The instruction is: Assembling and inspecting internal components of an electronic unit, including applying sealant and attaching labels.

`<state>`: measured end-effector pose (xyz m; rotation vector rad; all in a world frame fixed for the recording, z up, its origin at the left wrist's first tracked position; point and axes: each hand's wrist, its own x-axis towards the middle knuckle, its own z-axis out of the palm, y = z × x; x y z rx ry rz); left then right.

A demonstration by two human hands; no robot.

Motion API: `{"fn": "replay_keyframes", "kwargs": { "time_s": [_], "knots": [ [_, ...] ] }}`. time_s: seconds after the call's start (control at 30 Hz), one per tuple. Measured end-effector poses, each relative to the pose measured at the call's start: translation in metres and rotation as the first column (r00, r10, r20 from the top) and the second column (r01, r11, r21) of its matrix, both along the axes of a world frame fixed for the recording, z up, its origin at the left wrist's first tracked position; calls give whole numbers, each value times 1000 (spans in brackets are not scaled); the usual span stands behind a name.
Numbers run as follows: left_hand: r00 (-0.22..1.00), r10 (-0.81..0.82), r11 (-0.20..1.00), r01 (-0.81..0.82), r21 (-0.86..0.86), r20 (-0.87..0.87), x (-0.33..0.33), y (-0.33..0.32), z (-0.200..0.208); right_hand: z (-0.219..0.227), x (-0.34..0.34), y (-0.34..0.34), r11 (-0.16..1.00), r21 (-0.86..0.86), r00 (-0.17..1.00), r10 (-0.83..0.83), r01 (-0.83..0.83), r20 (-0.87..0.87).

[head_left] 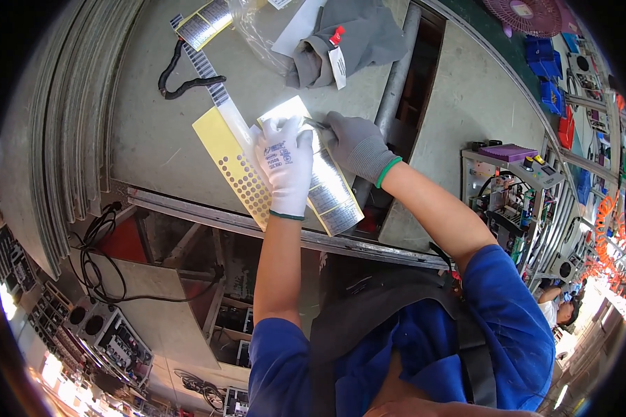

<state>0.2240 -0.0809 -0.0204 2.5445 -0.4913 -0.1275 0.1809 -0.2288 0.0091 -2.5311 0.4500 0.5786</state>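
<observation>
My left hand (pixel 284 163), in a white glove, lies over a sheet of silver labels (pixel 335 193) with its fingers bent onto the upper part. Glare hides just what the fingertips pinch there. My right hand (pixel 358 144), in a grey glove, is closed on a thin dark tool (pixel 316 124) that looks like tweezers; its tip reaches toward the left fingers. Under and left of the white glove is a yellow sheet (pixel 233 163) with rows of round grey dots. A strip of barcode labels (pixel 203 69) runs up from beside it.
A black bent cord (pixel 165 78) crosses the strip. Farther back are another silver label sheet (pixel 206 25), clear plastic (pixel 254 35) and a grey cloth (pixel 362 42) with a red clip. A grey roller (pixel 399 69) borders a gap at right. The bench's metal edge (pixel 209 217) is near me.
</observation>
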Motion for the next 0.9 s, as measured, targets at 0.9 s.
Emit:
{"fn": "replay_keyframes", "kwargs": {
  "time_s": [0.9],
  "knots": [
    [930,299,754,-92,-651,215,-23,39,100,9,-95,56,989,62,783,-143,133,606]
  ]
}}
